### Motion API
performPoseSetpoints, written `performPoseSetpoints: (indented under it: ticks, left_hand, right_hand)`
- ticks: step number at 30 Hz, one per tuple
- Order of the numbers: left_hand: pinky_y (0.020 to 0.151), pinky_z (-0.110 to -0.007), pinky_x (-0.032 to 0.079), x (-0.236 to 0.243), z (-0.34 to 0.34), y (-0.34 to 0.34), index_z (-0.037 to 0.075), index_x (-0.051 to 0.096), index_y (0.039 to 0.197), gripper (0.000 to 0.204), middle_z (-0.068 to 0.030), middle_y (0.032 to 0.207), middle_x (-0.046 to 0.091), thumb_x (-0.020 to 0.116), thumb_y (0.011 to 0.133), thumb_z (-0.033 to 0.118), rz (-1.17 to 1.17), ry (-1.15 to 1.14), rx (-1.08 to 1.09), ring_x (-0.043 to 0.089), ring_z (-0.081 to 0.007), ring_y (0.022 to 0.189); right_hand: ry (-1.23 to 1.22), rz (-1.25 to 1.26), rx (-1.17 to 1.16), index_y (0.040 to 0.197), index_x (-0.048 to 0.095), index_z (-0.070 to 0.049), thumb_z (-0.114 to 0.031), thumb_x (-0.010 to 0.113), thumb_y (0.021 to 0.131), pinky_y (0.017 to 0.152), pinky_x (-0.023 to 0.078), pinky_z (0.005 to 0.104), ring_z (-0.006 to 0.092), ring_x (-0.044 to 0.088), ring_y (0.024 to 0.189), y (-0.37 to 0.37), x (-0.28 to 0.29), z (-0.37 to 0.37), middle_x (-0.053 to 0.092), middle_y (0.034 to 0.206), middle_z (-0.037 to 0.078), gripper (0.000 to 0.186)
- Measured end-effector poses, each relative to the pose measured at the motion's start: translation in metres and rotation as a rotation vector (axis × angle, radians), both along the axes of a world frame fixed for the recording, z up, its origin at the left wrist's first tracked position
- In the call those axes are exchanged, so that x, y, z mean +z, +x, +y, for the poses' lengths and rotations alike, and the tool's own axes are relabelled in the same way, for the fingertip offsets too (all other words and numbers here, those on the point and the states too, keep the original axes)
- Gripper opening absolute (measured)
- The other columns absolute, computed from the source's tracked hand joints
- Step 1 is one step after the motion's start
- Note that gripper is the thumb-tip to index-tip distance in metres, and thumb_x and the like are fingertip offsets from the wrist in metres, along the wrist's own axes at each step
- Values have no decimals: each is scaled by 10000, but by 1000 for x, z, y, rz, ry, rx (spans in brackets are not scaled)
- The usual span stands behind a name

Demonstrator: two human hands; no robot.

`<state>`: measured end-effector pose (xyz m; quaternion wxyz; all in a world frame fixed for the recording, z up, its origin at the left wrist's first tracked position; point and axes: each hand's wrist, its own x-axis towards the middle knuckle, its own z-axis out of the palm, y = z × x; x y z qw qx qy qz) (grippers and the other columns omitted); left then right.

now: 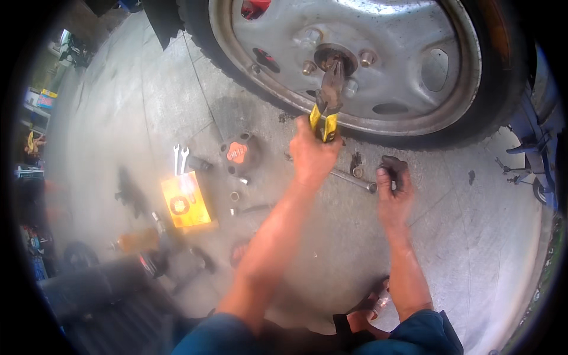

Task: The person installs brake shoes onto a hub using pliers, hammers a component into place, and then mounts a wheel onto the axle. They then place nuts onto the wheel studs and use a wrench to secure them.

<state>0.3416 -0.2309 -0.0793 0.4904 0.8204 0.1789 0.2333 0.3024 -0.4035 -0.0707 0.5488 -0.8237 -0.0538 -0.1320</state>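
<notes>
My left hand (313,149) is closed around the yellow-and-black handles of a pair of pliers (332,90). The jaws reach into the rusty centre hub (324,55) of a silver wheel (408,80), among its studs and nuts. Whether they grip anything in there I cannot tell. Lower and to the right, my right hand (395,186) hovers over the floor with curled, blackened fingers and the thumb pressed toward them. Whatever it may hold is hidden. A long metal wrench (354,180) lies between the hands, with a small metal ring (357,171) near its end.
On the concrete floor to the left are a dark wheel cap with a red centre (238,152), a yellow box (186,201), two open-ended spanners (180,158) and small sockets (235,196). A black toolbox (112,296) stands lower left; a blue metal frame (539,133) is at right.
</notes>
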Motion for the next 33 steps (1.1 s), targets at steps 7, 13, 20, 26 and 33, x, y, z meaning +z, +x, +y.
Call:
performPoseSetpoints:
  ticks: [7, 13, 20, 26, 33]
  left_hand:
    - [638, -348, 473, 25, 24, -30, 3, 501, 1010, 394, -164, 818, 600, 722, 728, 166, 131, 113, -28, 605, -266, 670]
    - [583, -396, 498, 36, 74, -59, 5, 512, 970, 395, -157, 697, 617, 717, 687, 190, 75, 358, -250, 629, -342, 648]
    - [621, -431, 509, 47, 160, -145, 42, 526, 1029, 459, -181, 757, 647, 725, 670, 247, 726, 699, -578, 637, -376, 713]
    - [640, -394, 507, 16, 134, -143, 44, 507, 1047, 468, -161, 772, 652, 722, 719, 299, 546, 412, -493, 655, -318, 713]
    - [659, -336, 462, -3, 72, -105, 21, 457, 1080, 437, -77, 858, 586, 710, 728, 77, -57, -134, -263, 570, -187, 727]
  right_hand:
    - [89, 174, 59, 1030, 597, -8, -145, 614, 870, 772, 491, 315, 227, 618, 871, -10, -26, 29, 634, 969, 135, 211]
    - [-691, 94, 151, 1037, 599, -26, -149, 636, 799, 813, 478, 414, 301, 572, 974, -11, -74, -17, 596, 1032, 124, 271]
    - [-1014, -62, 218, 1039, 599, -27, -119, 557, 790, 868, 444, 415, 318, 544, 1013, -17, -109, -16, 585, 1049, 122, 269]
    - [-977, 178, 632, 922, 608, -11, -126, 559, 780, 739, 458, 429, 320, 574, 855, 7, -42, -23, 623, 894, 151, 190]
    - [-701, 680, 630, 927, 583, -23, -291, 552, 895, 635, 457, 415, 324, 600, 655, 0, 101, -69, 601, 700, 160, 271]
